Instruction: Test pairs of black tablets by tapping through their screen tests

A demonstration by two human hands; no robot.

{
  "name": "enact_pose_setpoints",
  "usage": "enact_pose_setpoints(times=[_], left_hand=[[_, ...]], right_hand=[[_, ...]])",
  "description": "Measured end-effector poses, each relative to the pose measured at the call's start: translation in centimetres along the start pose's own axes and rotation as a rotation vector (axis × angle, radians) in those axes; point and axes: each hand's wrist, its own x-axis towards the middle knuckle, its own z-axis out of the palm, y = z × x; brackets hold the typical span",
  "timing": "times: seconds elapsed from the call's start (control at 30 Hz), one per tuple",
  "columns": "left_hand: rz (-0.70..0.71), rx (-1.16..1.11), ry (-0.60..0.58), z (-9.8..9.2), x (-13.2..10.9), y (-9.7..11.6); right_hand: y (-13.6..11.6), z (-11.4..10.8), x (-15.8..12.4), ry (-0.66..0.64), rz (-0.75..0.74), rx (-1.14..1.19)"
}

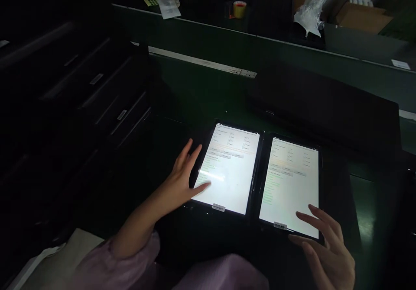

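Two lit tablets lie side by side on a dark green work surface. The left tablet shows a white page with checkboxes, grey buttons and lines of green text. My left hand is at its left edge, fingers spread, with the thumb over the screen. The right tablet shows a similar page. My right hand is over its lower right corner with fingers apart; whether a fingertip touches the glass I cannot tell. Each tablet has a small barcode label at its bottom edge.
Dark stacked devices with labels stand at the left. Behind the tablets lies a large black flat object. On the raised back ledge are a yellow cup-like container, a paper slip, clear plastic wrap and a cardboard box.
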Motion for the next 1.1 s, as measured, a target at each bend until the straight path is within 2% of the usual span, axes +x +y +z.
enact_pose_setpoints(times=[0.1,0.23,0.33,0.43,0.6,0.73,0.83,0.9,0.97,1.1], left_hand=[[-0.013,-0.103,0.081,-1.0,2.0,0.9],[0.001,-0.19,0.079,-1.5,2.5,0.8],[0.034,-0.188,0.077,-1.4,1.7,0.2],[0.027,-0.084,0.053,-1.1,0.4,-0.4],[0.031,0.011,-0.014,-0.9,-1.9,-1.1],[0.041,0.067,-0.044,1.2,-3.3,-0.9],[0.095,0.083,0.063,3.6,-3.5,-0.3],[0.089,0.065,0.129,4.4,-3.1,0.3],[0.028,0.009,0.158,4.0,-2.4,0.9],[-0.045,-0.125,0.145,1.8,-1.6,1.4]], right_hand=[[-0.2,-0.1,0.5,-0.054,-0.083,-0.054],[-0.1,0.7,0.8,0.011,-0.073,-0.191],[0.0,1.2,0.7,0.072,-0.013,-0.266],[-0.2,1.2,0.4,0.067,0.027,-0.256],[-0.7,1.0,1.0,0.071,-0.003,-0.217],[-1.2,1.2,1.8,0.066,-0.052,-0.197],[-1.6,1.2,1.8,0.082,-0.049,-0.164],[-1.8,1.0,1.7,0.093,-0.04,-0.148],[-1.9,0.9,1.4,0.1,-0.026,-0.139],[-1.9,0.6,1.1,0.106,-0.021,-0.158]])
